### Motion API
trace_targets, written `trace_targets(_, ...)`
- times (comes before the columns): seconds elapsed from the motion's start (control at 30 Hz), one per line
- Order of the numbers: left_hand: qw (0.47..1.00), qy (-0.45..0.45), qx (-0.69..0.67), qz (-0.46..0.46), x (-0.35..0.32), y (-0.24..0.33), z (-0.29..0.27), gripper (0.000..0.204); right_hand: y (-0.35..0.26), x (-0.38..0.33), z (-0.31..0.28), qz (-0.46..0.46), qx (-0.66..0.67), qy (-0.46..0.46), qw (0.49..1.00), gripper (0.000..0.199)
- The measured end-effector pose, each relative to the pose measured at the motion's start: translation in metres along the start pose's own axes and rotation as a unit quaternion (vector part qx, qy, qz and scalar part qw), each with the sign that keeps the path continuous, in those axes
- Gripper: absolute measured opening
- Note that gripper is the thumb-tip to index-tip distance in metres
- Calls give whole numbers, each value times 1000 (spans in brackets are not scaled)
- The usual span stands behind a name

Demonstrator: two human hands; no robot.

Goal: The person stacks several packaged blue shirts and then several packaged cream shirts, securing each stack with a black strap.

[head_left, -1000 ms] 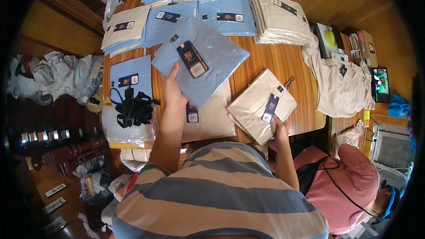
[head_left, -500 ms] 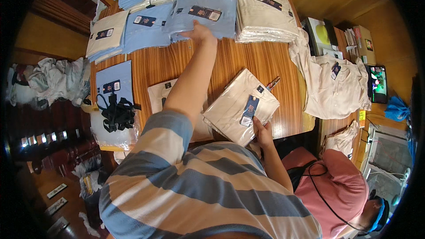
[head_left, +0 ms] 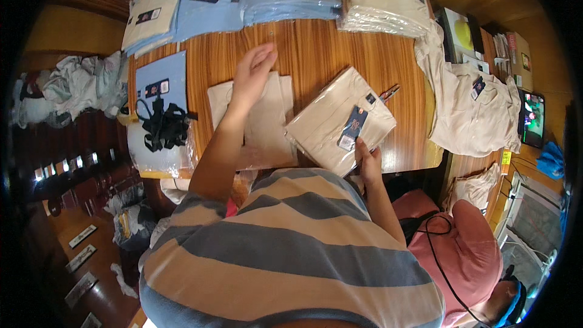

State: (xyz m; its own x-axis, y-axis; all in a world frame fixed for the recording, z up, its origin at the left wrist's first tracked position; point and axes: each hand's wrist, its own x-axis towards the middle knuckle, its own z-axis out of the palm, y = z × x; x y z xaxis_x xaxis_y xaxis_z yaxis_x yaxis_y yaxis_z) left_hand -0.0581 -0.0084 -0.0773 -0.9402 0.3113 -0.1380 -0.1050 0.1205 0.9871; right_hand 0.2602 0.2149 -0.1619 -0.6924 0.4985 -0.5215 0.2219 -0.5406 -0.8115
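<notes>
My right hand (head_left: 369, 161) grips the near corner of a folded beige shirt (head_left: 325, 124) in a clear plastic bag, its thumb beside a dark blue hang tag (head_left: 353, 129). The bagged shirt lies at an angle over the table's near side. My left hand (head_left: 252, 76) holds nothing; its fingers are stretched out above the tabletop. Under that forearm lies another folded beige shirt (head_left: 270, 136), partly hidden by the arm. Beyond the left hand stands a stack of bagged light blue shirts (head_left: 294, 9).
More stacks line the far edge, including bagged beige shirts (head_left: 382, 9) at right. Black straps (head_left: 164, 124) lie on a bagged blue shirt (head_left: 161, 70) at left. A loose beige shirt (head_left: 473, 112) drapes at right. A person in a pink top (head_left: 452, 255) is close on my right.
My left hand has come away from the blue stack and back toward me. The right hand keeps its grip on the bagged beige shirt. The whole view has shifted slightly.
</notes>
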Motion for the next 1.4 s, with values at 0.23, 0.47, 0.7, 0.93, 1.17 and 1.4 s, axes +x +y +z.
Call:
trace_targets(0.23, 934, 191, 303, 4, -144, -111, -131, 73, -58, -22, 26, -71, -73, 26, 994, 39)
trace_targets(0.47, 986, 38, 149, -65, -179, -126, -143, 59, -145, -51, 117, -162, -164, -105, 967, 30)
trace_targets(0.7, 980, -25, -35, -193, -164, -103, -157, 67, -30, 9, 170, -85, -444, -159, 878, 41)
trace_targets(0.93, 984, -55, 166, -27, -157, -92, -149, 50, -28, -2, 185, -110, -549, -141, 816, 55)
trace_targets(1.17, 959, -82, 255, -90, -140, -53, -151, 51, -53, 56, 176, -42, -591, -176, 786, 72)
trace_targets(1.4, 958, -44, 248, -139, -148, -79, -137, 53, -35, 56, 195, -37, -508, -224, 831, 59)
